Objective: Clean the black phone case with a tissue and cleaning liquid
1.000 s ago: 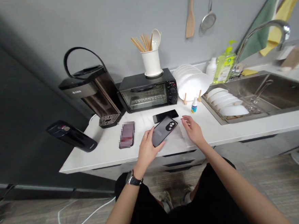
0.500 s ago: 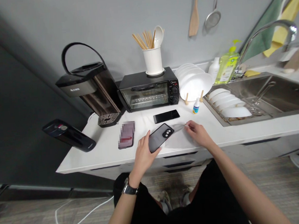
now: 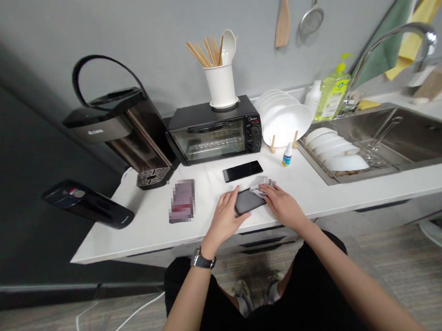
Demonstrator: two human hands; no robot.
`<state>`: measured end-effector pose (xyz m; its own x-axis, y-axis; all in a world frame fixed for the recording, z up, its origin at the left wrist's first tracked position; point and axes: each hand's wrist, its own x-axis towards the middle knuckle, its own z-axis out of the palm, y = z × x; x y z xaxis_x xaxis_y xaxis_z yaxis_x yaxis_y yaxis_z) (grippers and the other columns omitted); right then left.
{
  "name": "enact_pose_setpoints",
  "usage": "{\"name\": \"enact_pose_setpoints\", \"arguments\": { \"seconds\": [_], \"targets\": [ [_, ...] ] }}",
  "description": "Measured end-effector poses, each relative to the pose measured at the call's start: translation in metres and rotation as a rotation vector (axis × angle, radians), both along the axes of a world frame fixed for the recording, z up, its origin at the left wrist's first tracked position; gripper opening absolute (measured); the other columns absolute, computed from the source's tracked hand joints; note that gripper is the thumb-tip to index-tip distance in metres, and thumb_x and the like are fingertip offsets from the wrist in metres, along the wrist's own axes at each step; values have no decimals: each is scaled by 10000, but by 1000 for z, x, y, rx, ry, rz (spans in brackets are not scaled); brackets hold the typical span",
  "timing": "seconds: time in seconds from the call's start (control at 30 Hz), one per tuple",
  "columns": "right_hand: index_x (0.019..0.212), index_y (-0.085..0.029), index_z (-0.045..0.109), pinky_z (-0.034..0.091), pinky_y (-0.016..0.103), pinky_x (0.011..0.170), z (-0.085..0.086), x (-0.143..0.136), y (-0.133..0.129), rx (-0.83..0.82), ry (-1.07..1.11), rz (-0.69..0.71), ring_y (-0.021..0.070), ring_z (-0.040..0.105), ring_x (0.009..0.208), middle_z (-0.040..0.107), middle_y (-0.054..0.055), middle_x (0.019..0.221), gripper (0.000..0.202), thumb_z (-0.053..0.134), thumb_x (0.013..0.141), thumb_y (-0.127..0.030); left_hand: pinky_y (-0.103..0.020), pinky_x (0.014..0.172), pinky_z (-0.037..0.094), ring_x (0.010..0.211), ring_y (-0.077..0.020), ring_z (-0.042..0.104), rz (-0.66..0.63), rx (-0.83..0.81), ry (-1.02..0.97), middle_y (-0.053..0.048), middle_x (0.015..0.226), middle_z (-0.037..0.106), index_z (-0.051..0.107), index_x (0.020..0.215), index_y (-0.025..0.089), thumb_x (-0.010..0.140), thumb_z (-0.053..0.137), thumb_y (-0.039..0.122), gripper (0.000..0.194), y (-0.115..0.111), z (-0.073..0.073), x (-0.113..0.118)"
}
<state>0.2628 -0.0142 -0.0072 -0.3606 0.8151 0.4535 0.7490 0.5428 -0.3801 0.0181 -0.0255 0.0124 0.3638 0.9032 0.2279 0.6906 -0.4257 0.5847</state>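
Observation:
A phone case [image 3: 248, 202] with a smoky grey back and black rim lies near the counter's front edge. My left hand [image 3: 225, 213] grips its left end between thumb and fingers. On the other end, my right hand [image 3: 282, 207] presses a crumpled light grey cloth [image 3: 261, 186], which covers the camera cutouts. Just behind the case lies a black phone [image 3: 243, 171], screen up. A small spray bottle [image 3: 287, 155] with a blue and yellow label stands to its right. Left of my hands is another phone-shaped item [image 3: 182, 201], blurred out by pixels.
A dark thermos [image 3: 91, 204] and a water dispenser [image 3: 124, 132] stand left. Behind are a toaster oven [image 3: 213, 133] topped by a white utensil holder [image 3: 221, 85], and racked plates [image 3: 286, 123]. Bowls [image 3: 335, 150] sit in the sink [image 3: 423, 138] at right.
The case has gone from tilted in my left hand to lying flatter at the counter. My right hand has moved left, bringing the cloth, now bunched, onto the case.

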Motion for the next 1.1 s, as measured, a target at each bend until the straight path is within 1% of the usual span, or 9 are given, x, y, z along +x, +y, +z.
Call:
{"name": "enact_pose_setpoints", "arguments": {
  "seconds": [0.07,0.13,0.27,0.43,0.57,0.73,0.83,0.93,1.1],
  "targets": [
    [1436,-159,546,453,510,1188,-8,0,-1,60,-78,-17,280,593,1400,650,156,1471,397,387,1092,-275,-517,1220,388,1404,-310,477,23,-5,-45,-115,1545,531,306,1650,289,880,802,348,918,-3,1,-6],
    [1419,-143,588,428,538,1208,-9,0,-5,93,-137,-73,297,558,1436,646,154,1477,402,413,1094,-303,-502,1215,398,1389,-298,486,27,-27,-86,-103,1512,565,287,1655,294,868,815,313,949,-5,2,-9],
    [1407,-117,622,393,574,1212,0,-7,-15,110,-218,-156,338,586,1400,650,175,1466,464,438,1099,-410,-493,1209,403,1390,-286,490,43,-60,-121,-85,1519,581,213,1675,317,846,836,259,1039,-5,3,-7],
    [1422,-34,611,355,601,1216,9,-30,-20,98,-298,-167,413,598,1360,632,266,1451,684,503,1037,-590,-497,1171,434,1366,-294,533,66,-30,-127,-86,1512,600,120,1689,331,833,858,308,1131,-3,-2,-4],
    [1375,34,625,352,597,1224,11,-54,-21,96,-289,-98,430,606,1344,645,319,1401,765,522,1012,-631,-488,1161,442,1346,-295,555,50,-19,-127,-96,1457,644,126,1691,305,841,844,309,1113,-1,-5,-7],
    [1393,-97,636,413,524,1211,12,-73,-30,31,-169,147,321,592,1395,657,204,1447,552,519,1055,-519,-475,1120,474,1314,-298,582,46,-37,-98,-137,1461,606,207,1679,254,852,780,219,1007,-1,-10,-10],
    [1406,-131,626,429,522,1201,12,-65,-37,-1,-141,196,297,590,1404,665,172,1447,532,530,1055,-519,-468,1141,459,1337,-292,561,58,-30,-88,-135,1479,584,244,1670,249,848,753,168,970,-3,-9,-9],
    [1437,-166,602,429,534,1198,11,-47,-42,5,-165,199,288,576,1420,663,136,1461,527,529,1058,-524,-461,1156,451,1335,-285,558,62,-30,-114,-113,1460,605,254,1666,263,840,799,201,991,-5,-5,-6],
    [1451,-167,590,401,523,1212,10,-8,-40,65,-258,75,282,589,1407,653,133,1471,492,478,1088,-480,-466,1169,440,1342,-286,553,59,-29,-147,-87,1457,623,293,1645,294,803,880,267,1027,-6,-1,-4]
  ]
}}
